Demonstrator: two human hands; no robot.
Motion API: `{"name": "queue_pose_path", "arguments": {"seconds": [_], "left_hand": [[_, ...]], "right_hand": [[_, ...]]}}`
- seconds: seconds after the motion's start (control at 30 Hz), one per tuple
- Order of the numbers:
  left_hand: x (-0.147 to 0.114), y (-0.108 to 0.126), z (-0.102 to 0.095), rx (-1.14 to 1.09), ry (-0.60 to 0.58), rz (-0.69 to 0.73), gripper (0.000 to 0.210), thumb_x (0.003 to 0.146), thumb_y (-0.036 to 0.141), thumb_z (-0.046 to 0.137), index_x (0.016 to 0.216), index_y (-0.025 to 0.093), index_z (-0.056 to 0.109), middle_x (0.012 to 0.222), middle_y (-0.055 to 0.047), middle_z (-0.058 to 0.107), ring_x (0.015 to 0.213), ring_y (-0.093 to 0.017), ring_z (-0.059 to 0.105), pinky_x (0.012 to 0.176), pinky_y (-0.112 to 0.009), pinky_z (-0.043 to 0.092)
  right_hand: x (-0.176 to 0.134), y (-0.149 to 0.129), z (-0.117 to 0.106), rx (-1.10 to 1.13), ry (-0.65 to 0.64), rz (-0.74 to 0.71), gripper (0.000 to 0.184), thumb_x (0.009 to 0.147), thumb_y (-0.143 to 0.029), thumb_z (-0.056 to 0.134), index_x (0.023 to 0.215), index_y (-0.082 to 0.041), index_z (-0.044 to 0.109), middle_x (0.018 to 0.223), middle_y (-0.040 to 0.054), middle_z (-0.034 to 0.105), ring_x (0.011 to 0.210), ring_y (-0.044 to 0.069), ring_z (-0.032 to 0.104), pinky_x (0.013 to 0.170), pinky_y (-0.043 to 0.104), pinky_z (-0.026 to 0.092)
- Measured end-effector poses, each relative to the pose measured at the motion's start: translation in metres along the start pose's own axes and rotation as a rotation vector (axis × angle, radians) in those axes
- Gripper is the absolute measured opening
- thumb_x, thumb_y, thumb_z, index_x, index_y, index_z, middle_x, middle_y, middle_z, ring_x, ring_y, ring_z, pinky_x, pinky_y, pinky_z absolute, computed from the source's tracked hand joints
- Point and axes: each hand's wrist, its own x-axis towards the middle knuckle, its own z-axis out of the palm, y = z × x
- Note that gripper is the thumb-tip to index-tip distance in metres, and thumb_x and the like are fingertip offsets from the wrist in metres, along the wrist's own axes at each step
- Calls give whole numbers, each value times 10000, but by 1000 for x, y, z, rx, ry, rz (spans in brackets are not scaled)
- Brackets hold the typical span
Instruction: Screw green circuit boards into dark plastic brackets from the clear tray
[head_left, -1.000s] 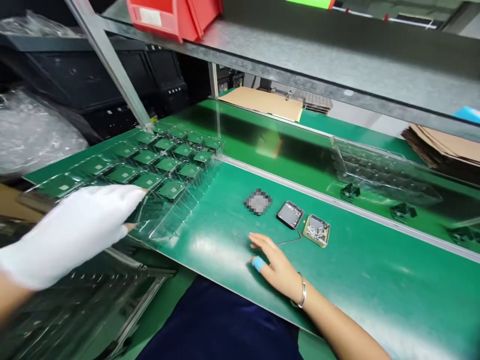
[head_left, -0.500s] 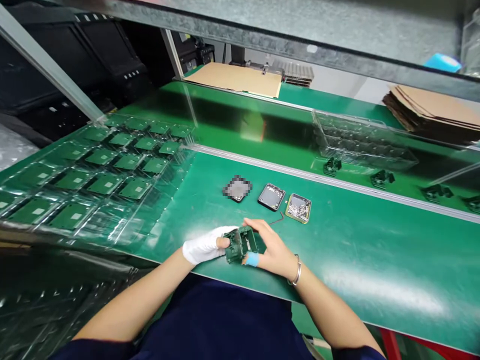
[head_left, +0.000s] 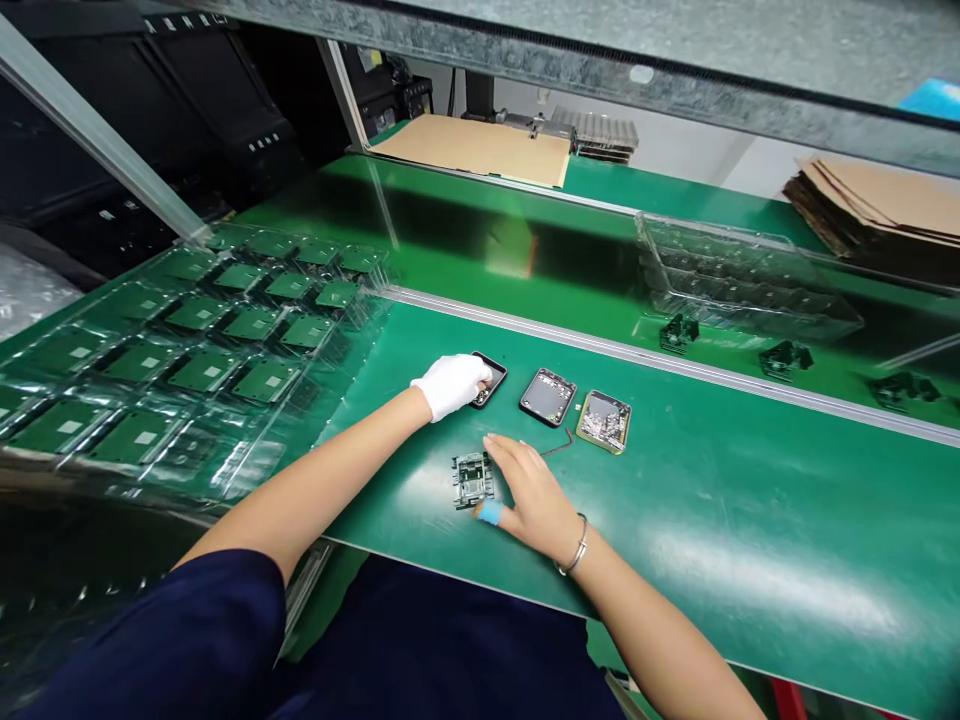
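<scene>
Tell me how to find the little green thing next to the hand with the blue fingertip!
Look at the shiny green worktable, near its front edge. There the bare right hand with a blue fingertip cover rests beside a small square green circuit board with grey metal parts. Unlike the flat green boards in the clear plastic tray on the left, it lies loose on the table by itself.

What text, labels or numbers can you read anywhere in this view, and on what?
None readable.
Circuit boards in the clear tray: pale centre squares, no legible marking.
Board by the right hand: print too small.
Black part under the left hand: nothing legible.
</scene>
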Motion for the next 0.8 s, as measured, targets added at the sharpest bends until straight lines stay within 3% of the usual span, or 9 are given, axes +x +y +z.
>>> {"name": "queue_pose_path", "arguments": {"seconds": [0.13,0.27,0.4,0.6,0.8], "left_hand": [[9,-3,7,69,-114,9,212,793,233,523,690,143,685,680,-47,646,661,-153,590,592,-239,359],[10,-4,4,92,-167,-13,250,811,263,497,720,144,698,686,-75,657,654,-181,599,587,-261,365],[13,2,4,86,-180,-38,178,741,257,548,733,173,704,718,-87,679,681,-222,625,602,-280,392],[11,4,4,14,-69,-118,182,747,202,514,757,122,677,766,-117,672,758,-230,633,668,-283,409],[-6,-3,-15,-211,105,-118,248,838,302,415,786,146,601,762,-61,612,748,-183,569,672,-278,407]], "right_hand": [[-3,3,-11,20,29,25,627,933,-423,479,1464,-179,255,1409,178,436,1296,284,432,1048,488,417],[-4,5,-11,14,34,21,604,933,-311,473,1473,-181,237,1415,174,427,1310,274,415,1058,482,416],[-4,6,-10,11,29,31,613,929,-286,475,1480,-194,222,1420,168,424,1315,270,415,1062,483,417],[-3,5,-11,15,24,39,579,934,-299,474,1460,-178,266,1411,174,436,1313,265,424,1068,471,420],[-3,9,-12,15,26,39,549,929,-283,476,1439,-173,302,1399,176,451,1297,266,442,1049,474,436]]}}
